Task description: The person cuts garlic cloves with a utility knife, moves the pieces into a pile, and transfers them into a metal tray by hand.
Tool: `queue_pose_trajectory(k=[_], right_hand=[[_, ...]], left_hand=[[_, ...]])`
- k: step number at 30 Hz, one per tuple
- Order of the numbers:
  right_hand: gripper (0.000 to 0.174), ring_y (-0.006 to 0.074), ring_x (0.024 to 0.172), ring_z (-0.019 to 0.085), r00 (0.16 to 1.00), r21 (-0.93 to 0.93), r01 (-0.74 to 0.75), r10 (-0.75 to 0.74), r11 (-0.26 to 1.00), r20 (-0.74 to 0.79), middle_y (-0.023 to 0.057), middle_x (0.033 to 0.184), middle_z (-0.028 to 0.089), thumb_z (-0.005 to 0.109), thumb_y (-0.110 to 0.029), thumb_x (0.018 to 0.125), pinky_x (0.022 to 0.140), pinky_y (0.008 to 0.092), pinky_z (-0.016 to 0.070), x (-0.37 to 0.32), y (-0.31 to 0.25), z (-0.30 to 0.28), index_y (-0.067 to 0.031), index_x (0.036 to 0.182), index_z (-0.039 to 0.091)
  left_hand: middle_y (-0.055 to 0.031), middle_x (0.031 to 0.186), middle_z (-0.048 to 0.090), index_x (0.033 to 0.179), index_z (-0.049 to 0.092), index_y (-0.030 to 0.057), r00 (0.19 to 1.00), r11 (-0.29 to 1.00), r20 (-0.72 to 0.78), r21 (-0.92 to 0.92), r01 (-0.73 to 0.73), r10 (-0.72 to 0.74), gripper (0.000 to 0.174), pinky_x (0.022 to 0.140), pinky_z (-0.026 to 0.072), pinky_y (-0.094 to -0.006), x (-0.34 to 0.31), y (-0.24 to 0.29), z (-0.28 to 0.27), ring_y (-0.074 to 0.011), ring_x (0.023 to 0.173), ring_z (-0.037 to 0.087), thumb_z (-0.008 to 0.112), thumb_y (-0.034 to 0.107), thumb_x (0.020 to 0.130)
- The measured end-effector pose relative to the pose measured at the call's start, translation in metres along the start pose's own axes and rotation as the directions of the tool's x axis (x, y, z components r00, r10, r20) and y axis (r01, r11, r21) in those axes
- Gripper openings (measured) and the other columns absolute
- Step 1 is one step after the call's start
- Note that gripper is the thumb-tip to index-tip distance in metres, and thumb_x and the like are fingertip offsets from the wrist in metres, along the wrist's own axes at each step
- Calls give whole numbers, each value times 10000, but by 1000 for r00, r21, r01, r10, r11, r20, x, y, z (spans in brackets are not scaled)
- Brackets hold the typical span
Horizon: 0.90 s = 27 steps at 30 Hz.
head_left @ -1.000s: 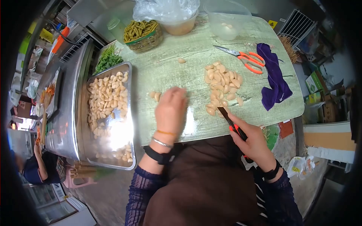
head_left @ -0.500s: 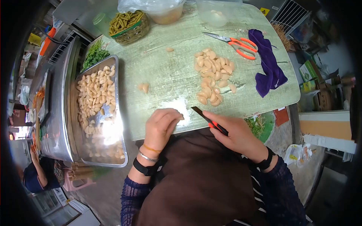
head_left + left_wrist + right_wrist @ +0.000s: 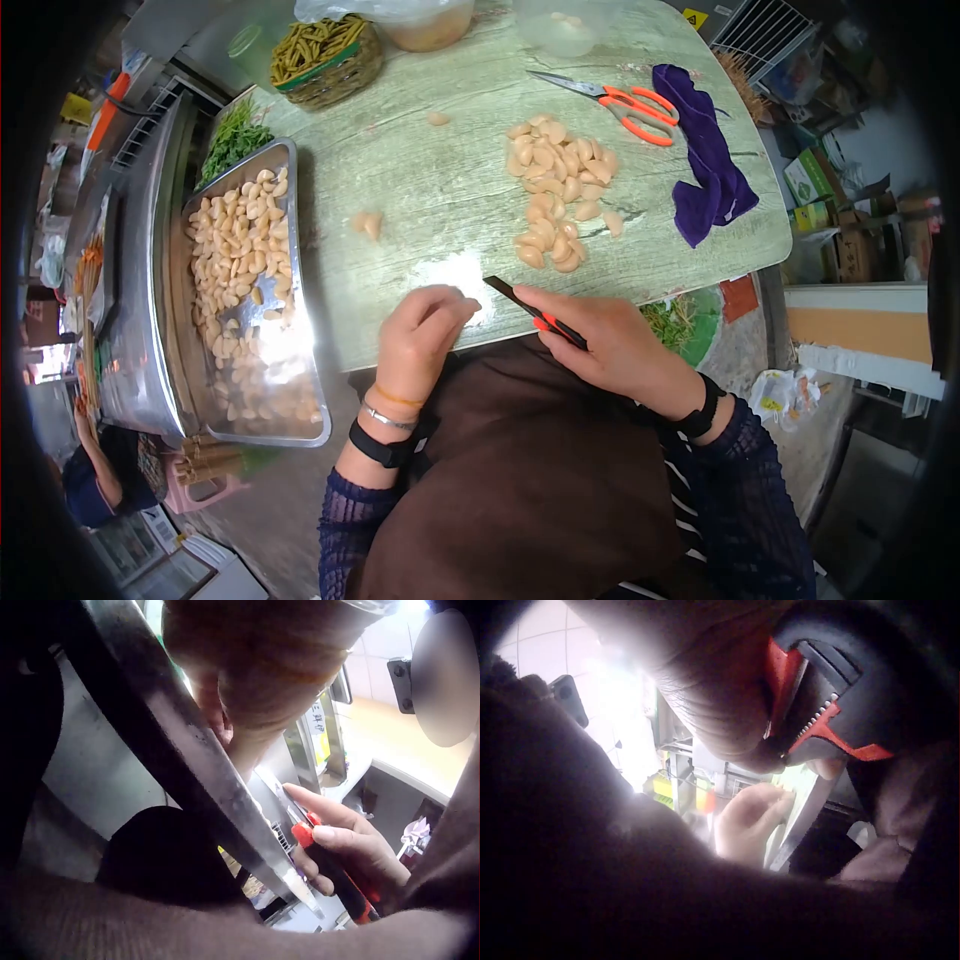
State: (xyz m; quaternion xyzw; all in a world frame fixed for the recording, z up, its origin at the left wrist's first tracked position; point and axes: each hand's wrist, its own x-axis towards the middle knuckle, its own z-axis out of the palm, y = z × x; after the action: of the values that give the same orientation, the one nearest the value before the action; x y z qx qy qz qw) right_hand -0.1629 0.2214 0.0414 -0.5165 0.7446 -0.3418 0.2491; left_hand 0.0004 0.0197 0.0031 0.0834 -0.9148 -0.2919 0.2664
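Note:
The right hand [image 3: 620,350] grips a black and red utility knife [image 3: 560,330] by its handle, its dark blade pointing toward the left hand [image 3: 418,335]. In the left wrist view the index finger lies along the knife [image 3: 330,870]. The left hand's thumb and fingers pinch a small pale piece, mostly hidden, just left of the blade tip above the table's near edge. Beyond the hands a pile of pale, peeled pieces [image 3: 560,185] lies on the green table [image 3: 440,190]; two pieces [image 3: 368,224] sit left of it and one [image 3: 437,118] farther back.
On the left stands a metal tray [image 3: 322,405] full of similar pieces, with green herbs [image 3: 236,142] behind. Orange-handled scissors [image 3: 640,115] and purple cloth [image 3: 710,160] lie at right. A basket of green pods [image 3: 330,75] and plastic tubs line the back.
The left hand has come back from the loose pieces to the table's near edge, pinching a piece. The right hand and knife have moved left, close beside it. The whole view has shifted slightly.

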Motion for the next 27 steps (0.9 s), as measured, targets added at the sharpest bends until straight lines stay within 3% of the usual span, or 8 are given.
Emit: queue_pose_trajectory(k=[11, 23, 26, 27], right_hand=[[534, 298, 800, 701, 992, -79, 122, -118, 989, 46, 77, 945, 726, 693, -139, 962, 689, 400, 545, 8, 2, 7, -184, 1486, 595], [522, 300, 743, 684, 984, -166, 171, -158, 971, 86, 75, 875, 695, 686, -158, 961, 641, 423, 533, 14, -1, 7, -181, 1475, 599], [526, 301, 743, 685, 983, -197, 168, -149, 966, 107, 76, 873, 693, 686, -156, 960, 636, 424, 532, 15, -4, 5, -181, 1477, 597], [527, 301, 744, 686, 983, -211, 166, -144, 963, 116, 76, 873, 692, 686, -154, 959, 634, 424, 531, 15, -5, 5, -181, 1478, 596]], left_hand=[[-96, 1028, 736, 1053, 752, 43, 986, 982, -47, 110, -154, 160, 278, 741, 609, -359, -14, -5, 4, -278, 909, 737, 727, -16, 783], [-97, 1031, 752, 1022, 747, 31, 986, 985, -69, 86, -149, 155, 257, 738, 607, -353, -11, -6, 5, -274, 899, 743, 732, -28, 773], [-85, 963, 748, 980, 747, 44, 984, 984, -85, 101, -150, 158, 254, 710, 602, -335, -11, -6, 5, -247, 848, 733, 819, -55, 758], [-94, 985, 749, 989, 748, 37, 984, 983, -79, 99, -154, 162, 247, 718, 606, -340, -12, -7, 5, -258, 864, 738, 793, -45, 760]])
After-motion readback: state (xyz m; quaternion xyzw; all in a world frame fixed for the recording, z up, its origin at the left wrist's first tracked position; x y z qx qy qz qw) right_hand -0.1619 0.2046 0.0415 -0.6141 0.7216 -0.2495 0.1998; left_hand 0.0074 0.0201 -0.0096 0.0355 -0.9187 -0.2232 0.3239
